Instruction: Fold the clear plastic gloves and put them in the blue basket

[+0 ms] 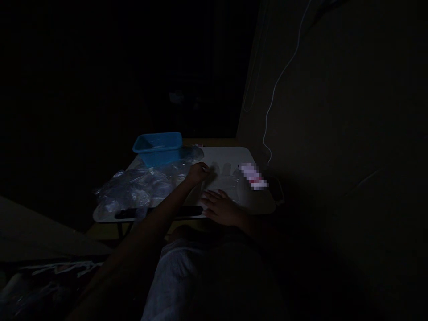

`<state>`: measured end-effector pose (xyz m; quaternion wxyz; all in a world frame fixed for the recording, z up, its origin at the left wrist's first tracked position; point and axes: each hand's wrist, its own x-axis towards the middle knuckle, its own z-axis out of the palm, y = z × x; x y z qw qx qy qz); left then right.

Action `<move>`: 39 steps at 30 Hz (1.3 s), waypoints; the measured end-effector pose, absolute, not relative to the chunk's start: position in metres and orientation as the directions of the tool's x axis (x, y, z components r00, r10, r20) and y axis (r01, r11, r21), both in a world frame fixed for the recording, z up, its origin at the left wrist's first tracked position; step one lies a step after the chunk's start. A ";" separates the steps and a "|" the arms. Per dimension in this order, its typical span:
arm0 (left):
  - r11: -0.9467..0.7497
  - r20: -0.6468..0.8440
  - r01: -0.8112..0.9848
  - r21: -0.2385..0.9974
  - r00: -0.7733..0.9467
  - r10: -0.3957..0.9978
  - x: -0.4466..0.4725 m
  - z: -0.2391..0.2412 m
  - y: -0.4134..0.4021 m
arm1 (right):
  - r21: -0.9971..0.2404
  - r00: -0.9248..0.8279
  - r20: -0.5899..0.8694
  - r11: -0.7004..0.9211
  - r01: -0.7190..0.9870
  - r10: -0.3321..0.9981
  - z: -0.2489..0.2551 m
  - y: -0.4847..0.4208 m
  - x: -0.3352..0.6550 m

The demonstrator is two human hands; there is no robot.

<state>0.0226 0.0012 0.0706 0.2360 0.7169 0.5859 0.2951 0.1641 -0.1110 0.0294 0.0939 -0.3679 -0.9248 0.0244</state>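
Observation:
The scene is very dark. My left hand point(198, 173) reaches over the small white folding table point(230, 154) with its fingers pinched together; what lies between the fingertips is too dim to name. Low on the near side of the table, my right hand point(222, 208) lies flat with its fingers stretched out. Just beyond it, a clear plastic piece point(227, 182), perhaps a bag, lies flat on the tabletop. A crumpled heap of clear plastic point(133, 189) covers the table's left part, beside my left forearm.
A blue plastic basket point(160, 157) stands at the back left of the table. At the right edge is a pinkish, blurred-out flat object point(253, 176). A white cable point(274, 87) hangs down the wall on the right. A dark slot point(189, 211) runs along the table's front edge.

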 end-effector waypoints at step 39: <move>-0.580 0.087 0.813 -0.050 0.582 0.808 -0.016 0.013 -0.063 | 0.030 -0.524 0.245 0.534 0.845 0.816 0.005 -0.053 0.183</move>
